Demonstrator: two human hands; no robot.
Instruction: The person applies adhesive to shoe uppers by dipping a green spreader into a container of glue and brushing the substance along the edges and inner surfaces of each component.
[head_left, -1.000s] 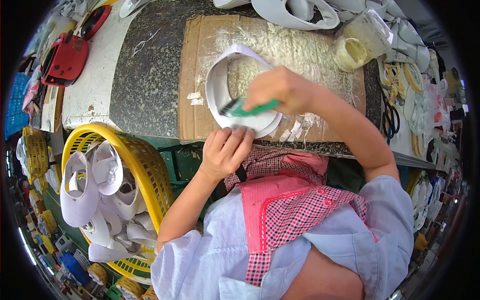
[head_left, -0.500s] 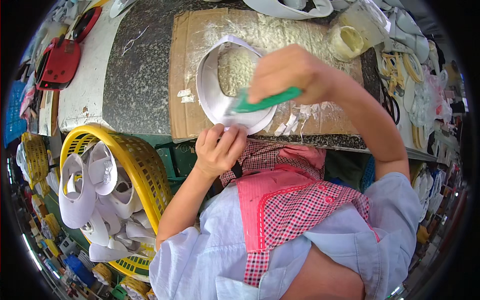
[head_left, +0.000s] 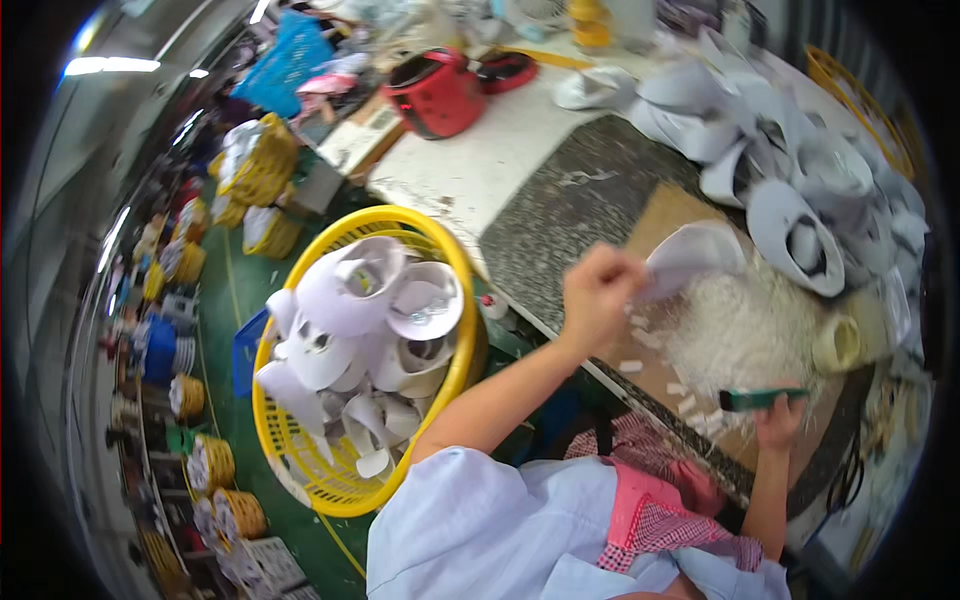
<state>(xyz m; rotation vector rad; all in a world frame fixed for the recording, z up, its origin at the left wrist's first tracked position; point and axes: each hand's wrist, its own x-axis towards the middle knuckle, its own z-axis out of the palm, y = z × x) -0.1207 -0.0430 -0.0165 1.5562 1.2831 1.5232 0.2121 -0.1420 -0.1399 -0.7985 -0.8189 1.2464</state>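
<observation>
My left hand point(head_left: 600, 300) pinches the edge of a white shoe upper point(head_left: 695, 260), lifted over the cardboard sheet point(head_left: 655, 215) and partly blurred by motion. In my right hand point(head_left: 780, 420) is a green-handled brush point(head_left: 745, 400), held low over the near right part of the cardboard, apart from the upper. Pale dried glue point(head_left: 735, 325) crusts the middle of that sheet. Small white strips point(head_left: 685, 405) lie scattered along its near side. An open container of cream-coloured paste point(head_left: 840, 342) rests on its side at the right.
A yellow basket point(head_left: 460, 250) heaped with white shoe uppers point(head_left: 355, 290) stands left of the table. More white uppers point(head_left: 795, 235) pile up at the far right. A red device point(head_left: 435, 95) sits on the white tabletop point(head_left: 450, 180). Black scissor handles point(head_left: 848, 480) lie at the right.
My view has swung left toward the basket. The left hand has raised the upper from the cardboard, and the brush in my right hand has come away from it.
</observation>
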